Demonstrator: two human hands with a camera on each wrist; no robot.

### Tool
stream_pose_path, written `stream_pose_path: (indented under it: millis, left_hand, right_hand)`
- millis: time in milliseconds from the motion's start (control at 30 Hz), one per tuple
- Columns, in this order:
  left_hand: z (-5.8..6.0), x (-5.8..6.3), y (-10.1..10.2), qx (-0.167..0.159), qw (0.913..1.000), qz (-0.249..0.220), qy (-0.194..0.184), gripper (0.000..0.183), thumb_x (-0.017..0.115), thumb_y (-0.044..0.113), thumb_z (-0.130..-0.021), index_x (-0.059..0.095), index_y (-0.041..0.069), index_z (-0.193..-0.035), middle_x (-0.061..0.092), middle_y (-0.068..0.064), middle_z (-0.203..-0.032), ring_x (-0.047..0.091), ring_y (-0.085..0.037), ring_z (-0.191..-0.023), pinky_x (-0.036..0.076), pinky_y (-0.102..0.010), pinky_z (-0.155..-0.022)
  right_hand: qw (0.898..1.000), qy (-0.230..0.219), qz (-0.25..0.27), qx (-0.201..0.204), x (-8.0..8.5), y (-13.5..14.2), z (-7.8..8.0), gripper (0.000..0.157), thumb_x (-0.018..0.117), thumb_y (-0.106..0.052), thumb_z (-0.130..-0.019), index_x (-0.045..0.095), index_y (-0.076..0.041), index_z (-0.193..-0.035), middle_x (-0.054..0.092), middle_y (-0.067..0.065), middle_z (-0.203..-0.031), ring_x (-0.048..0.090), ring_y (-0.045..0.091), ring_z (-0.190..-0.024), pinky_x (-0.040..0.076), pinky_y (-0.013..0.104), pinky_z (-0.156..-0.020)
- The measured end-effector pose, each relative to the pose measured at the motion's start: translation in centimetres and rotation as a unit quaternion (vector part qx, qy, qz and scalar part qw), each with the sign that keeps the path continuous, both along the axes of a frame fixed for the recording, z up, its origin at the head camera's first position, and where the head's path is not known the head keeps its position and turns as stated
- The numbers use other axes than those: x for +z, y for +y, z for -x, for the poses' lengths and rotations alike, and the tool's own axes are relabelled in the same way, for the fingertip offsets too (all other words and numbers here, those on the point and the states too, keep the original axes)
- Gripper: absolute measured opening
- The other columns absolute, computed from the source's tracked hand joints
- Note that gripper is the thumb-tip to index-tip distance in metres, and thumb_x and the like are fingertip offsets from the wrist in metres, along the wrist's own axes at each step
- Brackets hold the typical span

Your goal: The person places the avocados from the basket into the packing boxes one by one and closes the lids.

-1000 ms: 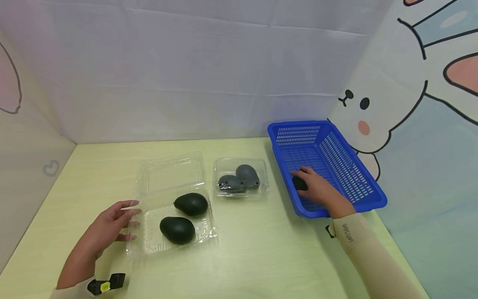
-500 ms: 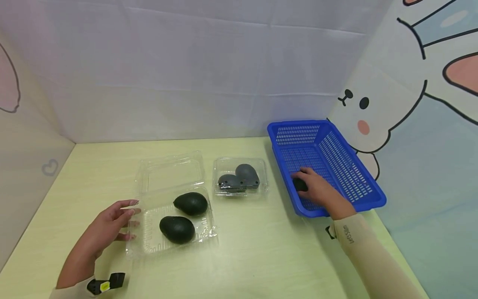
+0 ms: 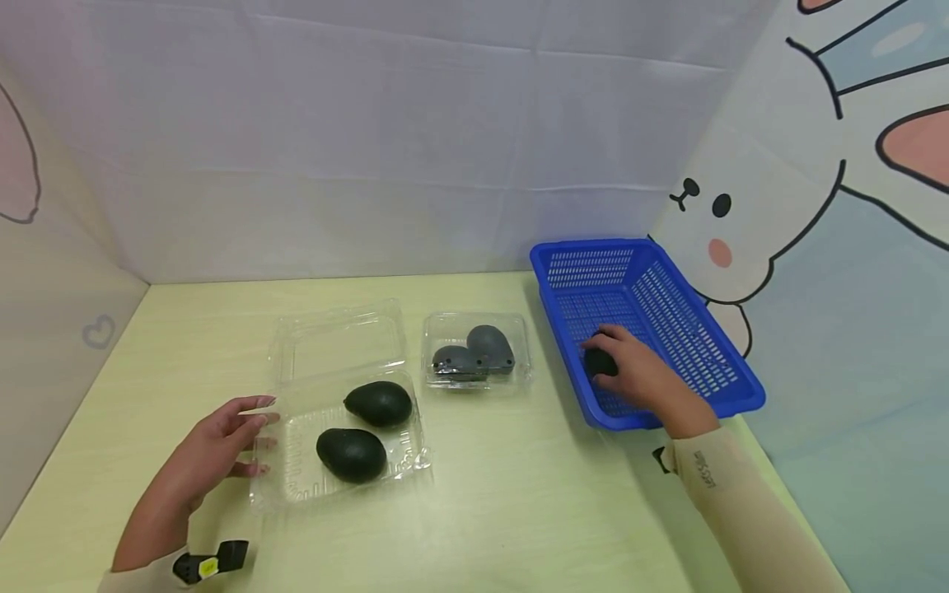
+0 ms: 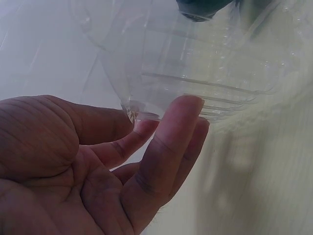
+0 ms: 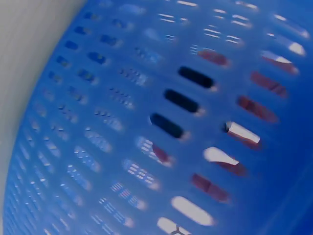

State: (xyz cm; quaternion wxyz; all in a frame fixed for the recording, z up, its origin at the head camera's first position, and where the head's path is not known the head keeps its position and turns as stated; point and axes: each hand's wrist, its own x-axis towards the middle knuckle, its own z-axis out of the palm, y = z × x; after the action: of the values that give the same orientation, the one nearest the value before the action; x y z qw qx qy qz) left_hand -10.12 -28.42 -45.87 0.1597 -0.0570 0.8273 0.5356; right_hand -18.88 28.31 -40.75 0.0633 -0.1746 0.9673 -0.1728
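My right hand [image 3: 639, 371] grips a dark avocado [image 3: 599, 362] low in the blue basket [image 3: 689, 329], near its left wall. In the right wrist view, dark patches and bits of fingers show through the slots of the basket wall [image 5: 127, 98]. At the left, my left hand [image 3: 222, 441] holds the near-left edge of an open clear plastic clamshell [image 3: 304, 473], its rim between thumb and fingers in the left wrist view [image 4: 142, 115]. Two dark avocados, one behind [image 3: 378, 403] and one in front [image 3: 352, 455], lie in the clamshell's base.
Behind the base lies the clamshell's raised lid [image 3: 341, 342]. A second clear clamshell [image 3: 522, 350], shut over two dark fruits [image 3: 491, 347], stands between it and the basket. White cloth walls [image 3: 408, 165] enclose the back and sides of the pale table [image 3: 504, 494].
My right hand has shifted slightly right inside the basket, and the avocado in it shows more clearly away from the left wall. The left hand and clamshells have stayed in place.
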Motion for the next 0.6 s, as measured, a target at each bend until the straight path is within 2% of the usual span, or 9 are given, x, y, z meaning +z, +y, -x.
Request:
stream_pose_path:
  millis: [267, 600]
  left_hand:
    - [0.0, 0.0, 0.0, 0.001, 1.0000, 0.001, 0.000, 0.047, 0.040, 0.017, -0.114, 0.032, -0.003, -0.155, 0.042, -0.037, -0.149, 0.066, -0.016, -0.099, 0.062, -0.036, -0.071]
    - [0.0, 0.0, 0.0, -0.001, 1.0000, -0.001, 0.001, 0.046, 0.041, 0.016, -0.114, 0.033, -0.003, -0.155, 0.043, -0.037, -0.148, 0.066, -0.019, -0.100, 0.062, -0.037, -0.070]
  right_hand:
    - [1.000, 0.000, 0.001, -0.006, 1.4, -0.5, -0.5, 0.053, 0.074, -0.005, -0.094, 0.057, -0.005, -0.145, 0.030, 0.028, -0.159, 0.045, 0.056, -0.132, 0.048, 0.068, -0.097]
    - [1.000, 0.024, 0.001, 0.005, 2.6, -1.3, -0.8, 0.053, 0.073, -0.006, -0.095, 0.057, -0.007, -0.145, 0.029, 0.027, -0.161, 0.045, 0.055, -0.132, 0.050, 0.066, -0.095]
